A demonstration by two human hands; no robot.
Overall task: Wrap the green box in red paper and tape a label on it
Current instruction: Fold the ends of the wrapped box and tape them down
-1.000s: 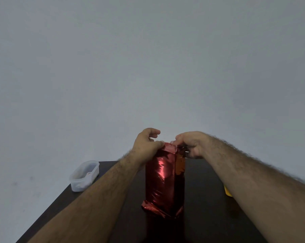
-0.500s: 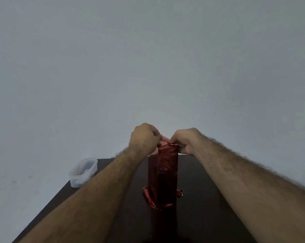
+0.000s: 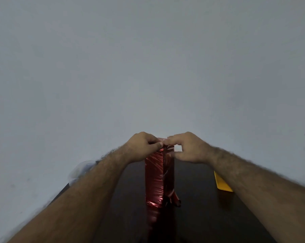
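Note:
A tall box covered in shiny red paper (image 3: 158, 178) stands upright on the dark table (image 3: 197, 216). No green shows through the wrap. My left hand (image 3: 142, 148) pinches the paper's fold at the top left edge, fingers curled. My right hand (image 3: 188, 149) pinches the paper at the top right, thumb below and fingers above. Loose red paper flaps stick out at the box's foot on the right side.
A yellow card or sheet (image 3: 221, 183) lies on the table to the right, partly behind my right forearm. A clear plastic container (image 3: 79, 170) sits at the table's far left corner, mostly hidden by my left forearm. A plain grey wall fills the background.
The box has turned, so its seam faces me and the bottom flaps point right. Both hands stay at the top fold; the yellow sheet is in view again.

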